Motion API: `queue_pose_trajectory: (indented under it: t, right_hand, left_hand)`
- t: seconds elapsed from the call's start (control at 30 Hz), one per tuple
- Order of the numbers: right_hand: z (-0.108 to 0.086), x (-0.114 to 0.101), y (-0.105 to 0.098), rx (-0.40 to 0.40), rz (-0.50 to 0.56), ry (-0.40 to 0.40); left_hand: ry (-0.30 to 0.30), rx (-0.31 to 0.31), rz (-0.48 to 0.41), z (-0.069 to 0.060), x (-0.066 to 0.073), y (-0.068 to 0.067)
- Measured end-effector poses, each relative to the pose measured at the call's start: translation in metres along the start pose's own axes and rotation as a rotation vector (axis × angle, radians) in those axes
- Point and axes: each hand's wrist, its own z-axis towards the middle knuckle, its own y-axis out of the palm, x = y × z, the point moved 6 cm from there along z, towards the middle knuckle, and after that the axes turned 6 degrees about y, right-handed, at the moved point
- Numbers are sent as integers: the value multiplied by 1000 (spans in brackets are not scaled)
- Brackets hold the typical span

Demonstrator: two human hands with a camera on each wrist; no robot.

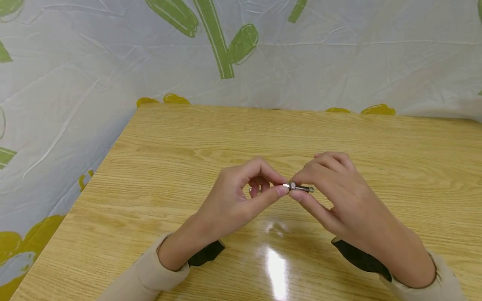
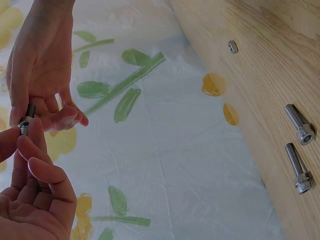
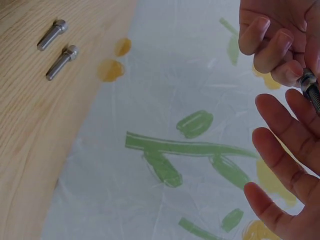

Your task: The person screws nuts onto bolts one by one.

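Observation:
In the head view, my left hand (image 1: 241, 196) pinches one end of a silver metal bolt (image 2: 31, 109) between thumb and index finger. My right hand (image 1: 342, 196) meets it from the other side, its thumb and index fingertips pinching at a small hex nut (image 1: 293, 186) on that bolt. The threaded shaft shows between the two hands in the left wrist view. In the right wrist view, the other fingers (image 3: 275, 150) of my right hand are spread out, while those of my left curl loosely. Fingertips partly cover the bolt's head.
On the wood-grain table (image 1: 169, 167) lie two more bolts, a plain one (image 2: 299, 125) and one with a nut near its head (image 2: 298, 170). A loose nut (image 2: 233, 47) lies apart from them. A white cloth (image 1: 113, 54) with a plant print hangs behind the table.

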Motion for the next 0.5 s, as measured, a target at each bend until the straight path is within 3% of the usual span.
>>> queue_pose_trajectory:
  t: [0.27, 0.5]
  right_hand:
    - [3, -2, -2, -28, -50, 11]
    - [3, 1, -2, -49, -60, 93]
  left_hand:
    - [-9, -13, 0, 0, 0, 2]
    - [-8, -7, 11, 0, 0, 0]
